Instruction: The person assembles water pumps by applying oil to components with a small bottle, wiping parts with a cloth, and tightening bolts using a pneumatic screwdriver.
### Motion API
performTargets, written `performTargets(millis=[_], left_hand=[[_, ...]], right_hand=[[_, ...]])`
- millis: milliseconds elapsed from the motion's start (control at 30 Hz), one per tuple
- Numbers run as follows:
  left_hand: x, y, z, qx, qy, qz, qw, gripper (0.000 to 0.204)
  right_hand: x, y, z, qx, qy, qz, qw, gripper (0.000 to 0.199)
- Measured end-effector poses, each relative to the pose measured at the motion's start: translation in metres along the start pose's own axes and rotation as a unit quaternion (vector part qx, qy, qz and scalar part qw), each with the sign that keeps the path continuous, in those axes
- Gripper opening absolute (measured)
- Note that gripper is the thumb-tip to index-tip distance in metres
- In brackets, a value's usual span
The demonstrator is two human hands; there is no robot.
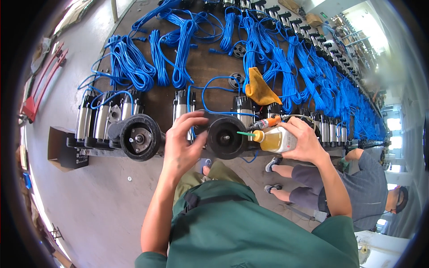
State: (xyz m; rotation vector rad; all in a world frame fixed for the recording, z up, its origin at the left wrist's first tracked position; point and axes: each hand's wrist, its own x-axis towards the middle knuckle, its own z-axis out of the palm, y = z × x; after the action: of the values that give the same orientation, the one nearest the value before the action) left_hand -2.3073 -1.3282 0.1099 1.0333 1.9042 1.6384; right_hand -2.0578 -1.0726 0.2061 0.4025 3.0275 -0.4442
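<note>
My right hand [303, 140] is wrapped round a squeeze bottle [278, 139] of yellowish liquid. The bottle is tilted on its side, and its thin green nozzle [245, 133] points left over the open round end of a black pump casing [226, 145]. A small metal shaft stands in the middle of that casing. At its left side my left hand [182, 139] has its fingers curved and apart, the fingertips close to the casing; whether they touch it I cannot tell. Farther left lies a second pump with a black round casing [140, 152], a metal plate and shaft inside it.
Silver pump bodies [180, 105] line the table's near edge. Bundles of blue cable [129, 62] cover much of the brown tabletop [165, 96]. An orange tool [268, 122] and a yellow cloth [261, 89] lie behind the bottle. A co-worker [357, 183] stands at the right.
</note>
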Motion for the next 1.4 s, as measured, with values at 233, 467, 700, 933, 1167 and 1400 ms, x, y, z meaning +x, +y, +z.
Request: performTargets(millis=[233, 467, 700, 933, 1167, 1400], left_hand=[[0.029, 0.017, -0.043, -0.081, 0.132, -0.074, 0.985, 0.02], [0.127, 0.027, -0.043, 0.234, -0.021, -0.088, 0.968, 0.024], [0.133, -0.016, -0.202, 0.398, 0.02, -0.152, 0.904, 0.027], [0.069, -0.119, -0.256, 0.625, -0.22, -0.075, 0.745, 0.083], [0.077, -0.163, -0.248, 0.581, -0.207, 0.005, 0.787, 0.083], [0.072, -0.183, -0.258, 0.549, -0.192, 0.052, 0.812, 0.078]], right_hand=[[0.044, 0.066, -0.018, 0.149, 0.117, 0.078, 0.979, 0.072], [0.235, 0.126, 0.054, 0.221, 0.31, 0.092, 0.92, 0.067], [0.341, 0.145, 0.207, 0.199, 0.402, 0.125, 0.885, 0.069], [0.321, 0.139, 0.204, 0.106, 0.332, 0.158, 0.924, 0.09], [0.143, 0.101, 0.099, 0.456, 0.392, 0.211, 0.771, 0.023], [-0.025, 0.048, 0.107, 0.543, 0.403, 0.456, 0.578, 0.012]])
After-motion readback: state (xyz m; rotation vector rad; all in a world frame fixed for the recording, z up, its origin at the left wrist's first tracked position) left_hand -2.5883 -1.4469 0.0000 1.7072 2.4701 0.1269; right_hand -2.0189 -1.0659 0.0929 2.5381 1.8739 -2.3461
